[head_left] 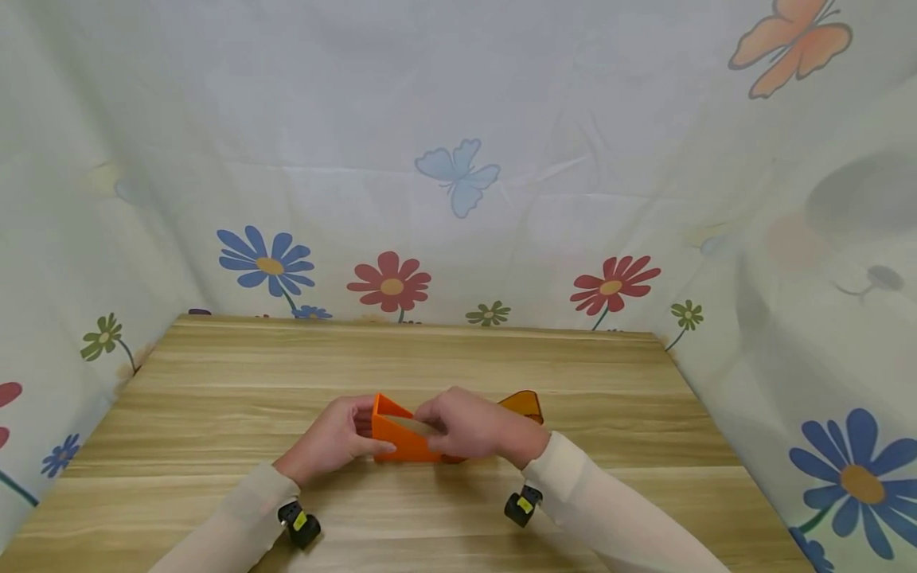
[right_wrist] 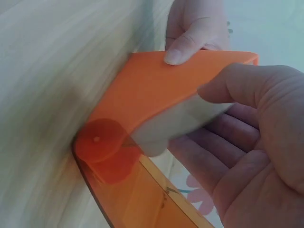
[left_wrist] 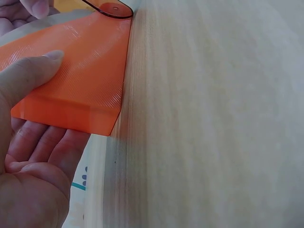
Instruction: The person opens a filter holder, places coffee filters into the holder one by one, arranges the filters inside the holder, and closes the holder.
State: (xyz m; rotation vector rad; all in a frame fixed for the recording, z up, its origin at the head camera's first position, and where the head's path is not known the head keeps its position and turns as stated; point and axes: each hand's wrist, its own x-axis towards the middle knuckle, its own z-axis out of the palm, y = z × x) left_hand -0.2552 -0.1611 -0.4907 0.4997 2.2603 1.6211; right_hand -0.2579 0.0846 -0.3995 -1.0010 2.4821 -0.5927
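Note:
An orange wedge-shaped case (head_left: pixel 408 442) sits on the table. Its translucent amber lid (head_left: pixel 523 403) is swung open to the right, on a round hinge (right_wrist: pixel 96 140) seen in the right wrist view. The left hand (head_left: pixel 333 438) grips the case's left end, thumb on the near wall and fingers round the end. A pale, greyish flat piece (right_wrist: pixel 183 121) lies partly inside the case and shows above its sloping edge; its kind cannot be told. Over the case's open top, the right hand (head_left: pixel 469 422) pinches this piece between thumb and fingers. The part inside the walls is hidden.
The wood-grain table (head_left: pixel 286 366) extends around the case on all sides. A pale cloth (head_left: pixel 322 159) printed with flowers and butterflies hangs behind and beside it. Each wrist wears a small black camera, one at the left (head_left: pixel 299 525) and one at the right (head_left: pixel 523 505).

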